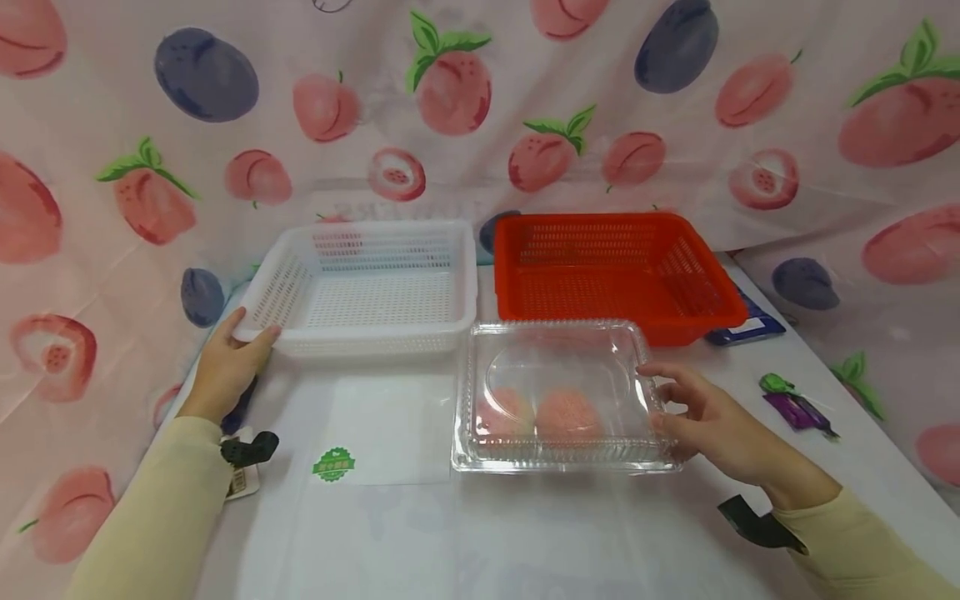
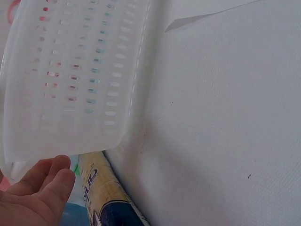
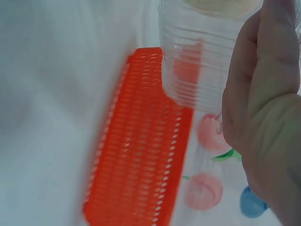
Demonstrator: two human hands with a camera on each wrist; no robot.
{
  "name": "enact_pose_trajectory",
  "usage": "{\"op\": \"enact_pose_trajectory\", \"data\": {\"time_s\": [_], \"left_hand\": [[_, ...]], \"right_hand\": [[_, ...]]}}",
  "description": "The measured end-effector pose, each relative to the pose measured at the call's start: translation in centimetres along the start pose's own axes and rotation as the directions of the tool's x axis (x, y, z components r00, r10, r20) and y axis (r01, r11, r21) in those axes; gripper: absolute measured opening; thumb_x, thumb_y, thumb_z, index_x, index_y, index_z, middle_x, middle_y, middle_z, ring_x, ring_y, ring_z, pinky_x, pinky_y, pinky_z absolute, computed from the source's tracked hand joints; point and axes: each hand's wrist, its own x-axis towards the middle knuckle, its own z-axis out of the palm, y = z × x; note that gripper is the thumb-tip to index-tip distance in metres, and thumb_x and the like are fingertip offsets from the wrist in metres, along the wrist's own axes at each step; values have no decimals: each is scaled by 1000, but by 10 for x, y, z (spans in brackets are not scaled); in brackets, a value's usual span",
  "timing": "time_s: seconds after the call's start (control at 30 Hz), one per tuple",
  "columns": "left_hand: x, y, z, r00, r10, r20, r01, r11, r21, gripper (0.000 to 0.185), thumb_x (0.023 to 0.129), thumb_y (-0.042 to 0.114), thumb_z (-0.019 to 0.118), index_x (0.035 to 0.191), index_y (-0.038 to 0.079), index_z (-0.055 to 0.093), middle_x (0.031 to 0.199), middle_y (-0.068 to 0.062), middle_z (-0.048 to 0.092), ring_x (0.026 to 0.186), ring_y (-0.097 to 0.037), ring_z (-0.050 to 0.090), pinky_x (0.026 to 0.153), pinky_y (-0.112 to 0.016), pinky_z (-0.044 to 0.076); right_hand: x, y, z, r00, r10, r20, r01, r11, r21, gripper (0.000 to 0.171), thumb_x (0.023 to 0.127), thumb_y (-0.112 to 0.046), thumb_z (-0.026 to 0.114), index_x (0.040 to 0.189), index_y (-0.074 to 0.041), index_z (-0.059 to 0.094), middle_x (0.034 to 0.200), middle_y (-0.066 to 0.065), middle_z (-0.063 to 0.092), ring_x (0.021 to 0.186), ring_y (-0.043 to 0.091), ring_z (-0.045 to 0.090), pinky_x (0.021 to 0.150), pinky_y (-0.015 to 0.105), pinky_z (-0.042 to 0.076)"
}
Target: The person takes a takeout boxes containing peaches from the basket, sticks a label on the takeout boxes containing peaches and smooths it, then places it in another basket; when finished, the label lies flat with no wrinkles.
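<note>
My right hand [image 1: 716, 425] grips the right side of a clear plastic clamshell box [image 1: 555, 358], fingers above and thumb below. Two round pinkish things [image 1: 568, 417] show through its lid; their kind is unclear. In the right wrist view the ribbed side of the box [image 3: 188, 89] is beside my fingers. My left hand [image 1: 228, 362] is at the near left corner of a white plastic basket [image 1: 367, 340], thumb and forefinger spread about that corner. The left wrist view shows loosely extended fingers beside the basket's end [image 2: 70, 136]. Inside, the white basket holds nothing visible.
A red basket [image 1: 600, 327] stands beside the white one, behind the clear box. A dark blue packet [image 1: 750, 325] lies at its right, a purple and green packet [image 1: 798, 408] nearer. A yellow and navy packet [image 2: 106, 188] lies by my left hand. A green sticker [image 1: 333, 464] is in front.
</note>
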Motion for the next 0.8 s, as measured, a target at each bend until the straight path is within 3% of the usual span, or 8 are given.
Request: {"op": "enact_pose_trajectory", "data": {"time_s": [0.4, 0.5, 0.8], "left_hand": [[-1, 2, 0, 1000, -11, 4, 10, 999, 43, 94, 96, 57, 57, 162, 15, 4, 140, -27, 47, 112, -23, 48, 76, -16, 44], [0, 0, -1, 1000, -13, 8, 13, 998, 54, 94, 96, 58, 56, 162, 15, 4, 140, -26, 47, 113, -23, 47, 81, -22, 46], [-1, 3, 0, 1000, -7, 12, 7, 999, 44, 93, 97, 56, 56, 162, 15, 3, 143, -27, 45, 110, -19, 49, 80, -22, 46]], "right_hand": [[-3, 31, -10, 986, 165, 10, -164, 986, -11, 64, 98, -18, 64, 153, -13, 31, 125, 22, 48, 98, 33, 56, 69, 44, 59], [0, 36, -14, 985, 173, 20, -173, 985, -13, 64, 98, -18, 63, 154, -12, 31, 125, 22, 47, 99, 33, 55, 69, 44, 59], [12, 43, -23, 987, 160, 32, -157, 986, -59, 63, 99, -19, 62, 153, -11, 31, 122, 22, 47, 99, 34, 54, 70, 43, 59]]}}
